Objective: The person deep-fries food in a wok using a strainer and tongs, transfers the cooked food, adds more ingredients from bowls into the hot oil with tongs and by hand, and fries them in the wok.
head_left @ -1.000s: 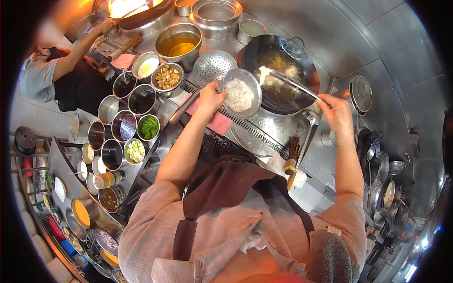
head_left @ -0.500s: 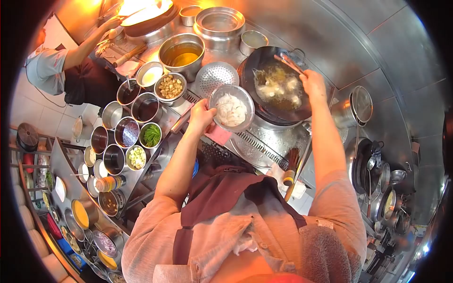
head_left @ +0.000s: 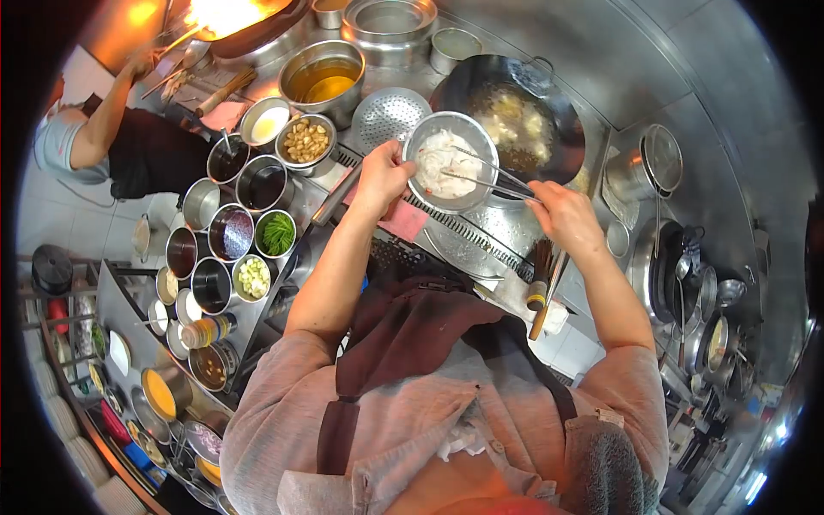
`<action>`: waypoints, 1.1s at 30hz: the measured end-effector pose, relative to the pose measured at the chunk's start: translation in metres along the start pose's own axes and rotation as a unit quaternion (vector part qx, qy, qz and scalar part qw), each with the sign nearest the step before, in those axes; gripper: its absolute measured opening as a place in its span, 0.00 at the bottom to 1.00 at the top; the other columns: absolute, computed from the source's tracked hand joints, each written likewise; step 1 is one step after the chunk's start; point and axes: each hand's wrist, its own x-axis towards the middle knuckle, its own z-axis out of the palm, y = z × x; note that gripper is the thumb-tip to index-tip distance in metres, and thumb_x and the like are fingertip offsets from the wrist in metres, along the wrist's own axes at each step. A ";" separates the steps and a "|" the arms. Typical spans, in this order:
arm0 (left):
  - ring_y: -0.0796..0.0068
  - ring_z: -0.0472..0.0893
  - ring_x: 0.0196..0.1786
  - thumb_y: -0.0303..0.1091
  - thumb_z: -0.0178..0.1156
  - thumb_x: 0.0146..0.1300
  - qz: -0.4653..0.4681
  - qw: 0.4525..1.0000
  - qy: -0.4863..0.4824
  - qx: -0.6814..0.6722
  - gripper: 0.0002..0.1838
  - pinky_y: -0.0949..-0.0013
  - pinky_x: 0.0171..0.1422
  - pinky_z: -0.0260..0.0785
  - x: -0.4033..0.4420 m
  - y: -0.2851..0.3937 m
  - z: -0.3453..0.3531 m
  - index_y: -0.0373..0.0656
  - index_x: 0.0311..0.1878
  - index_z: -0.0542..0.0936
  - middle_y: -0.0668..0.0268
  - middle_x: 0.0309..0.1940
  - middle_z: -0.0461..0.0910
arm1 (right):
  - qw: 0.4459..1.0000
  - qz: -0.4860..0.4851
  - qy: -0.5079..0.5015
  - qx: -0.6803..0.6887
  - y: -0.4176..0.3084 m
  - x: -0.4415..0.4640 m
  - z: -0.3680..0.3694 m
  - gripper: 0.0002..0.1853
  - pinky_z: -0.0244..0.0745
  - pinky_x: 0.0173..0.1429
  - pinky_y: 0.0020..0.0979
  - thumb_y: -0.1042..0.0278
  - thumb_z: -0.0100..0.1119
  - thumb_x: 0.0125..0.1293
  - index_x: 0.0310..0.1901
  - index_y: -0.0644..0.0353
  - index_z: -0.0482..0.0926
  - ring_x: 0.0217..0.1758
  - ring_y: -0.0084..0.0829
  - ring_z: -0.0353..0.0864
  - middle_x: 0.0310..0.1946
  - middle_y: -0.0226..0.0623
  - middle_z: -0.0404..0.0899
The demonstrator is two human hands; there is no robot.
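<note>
My left hand (head_left: 384, 178) grips the near left rim of a metal bowl (head_left: 459, 204) holding soft white pieces (head_left: 445, 163) of food. With my right hand (head_left: 566, 216) I hold metal tongs (head_left: 506, 186), their arms apart and tips among the white pieces. Just beyond the bowl stands a black wok (head_left: 568, 142) of bubbling oil, where pale pieces (head_left: 519, 129) fry. A perforated metal strainer (head_left: 390, 116) lies left of the wok, partly behind the bowl.
Several metal pots stand at left, including chopped greens (head_left: 277, 233), pale diced pieces (head_left: 254, 277) and brown chunks (head_left: 306, 140). A pot of yellow oil (head_left: 330, 84) sits behind. Another person (head_left: 103, 137) works at a flaming wok (head_left: 240, 17). A brush (head_left: 538, 292) is near the front edge.
My right hand has come back from over the wok with the tongs, which now reach into the bowl. The bowl has shifted slightly right. The other person's arm has moved left.
</note>
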 end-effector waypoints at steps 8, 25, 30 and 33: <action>0.75 0.72 0.15 0.24 0.57 0.51 0.000 0.998 -0.021 0.064 0.05 0.68 0.17 0.62 0.003 -0.008 0.016 0.38 0.27 0.70 0.64 0.15 0.71 | 0.992 0.022 0.112 0.057 0.020 -0.010 -0.024 0.09 0.76 0.41 0.38 0.67 0.60 0.59 0.38 0.62 0.82 0.36 0.47 0.81 0.33 0.47 0.82; 0.69 0.79 0.17 0.27 0.59 0.48 0.001 0.991 -0.015 0.136 0.08 0.66 0.23 0.70 0.009 -0.001 0.007 0.36 0.22 0.69 0.58 0.16 0.75 | 0.993 0.040 0.046 0.097 0.017 0.006 -0.006 0.09 0.75 0.39 0.40 0.66 0.61 0.58 0.37 0.61 0.82 0.33 0.48 0.80 0.29 0.47 0.81; 0.68 0.79 0.17 0.27 0.59 0.48 -0.005 0.988 -0.004 0.152 0.09 0.65 0.24 0.70 0.020 -0.018 0.006 0.36 0.22 0.68 0.56 0.16 0.76 | 0.969 0.155 0.093 0.170 0.031 0.000 -0.043 0.11 0.74 0.37 0.31 0.66 0.61 0.59 0.39 0.62 0.83 0.29 0.36 0.83 0.27 0.44 0.82; 0.68 0.79 0.17 0.27 0.59 0.48 -0.026 0.991 -0.003 0.134 0.09 0.64 0.24 0.70 0.023 -0.024 0.006 0.36 0.22 0.68 0.56 0.16 0.75 | 0.958 0.211 0.109 0.160 0.049 -0.003 -0.052 0.12 0.73 0.38 0.30 0.65 0.61 0.59 0.41 0.63 0.83 0.29 0.32 0.82 0.25 0.42 0.83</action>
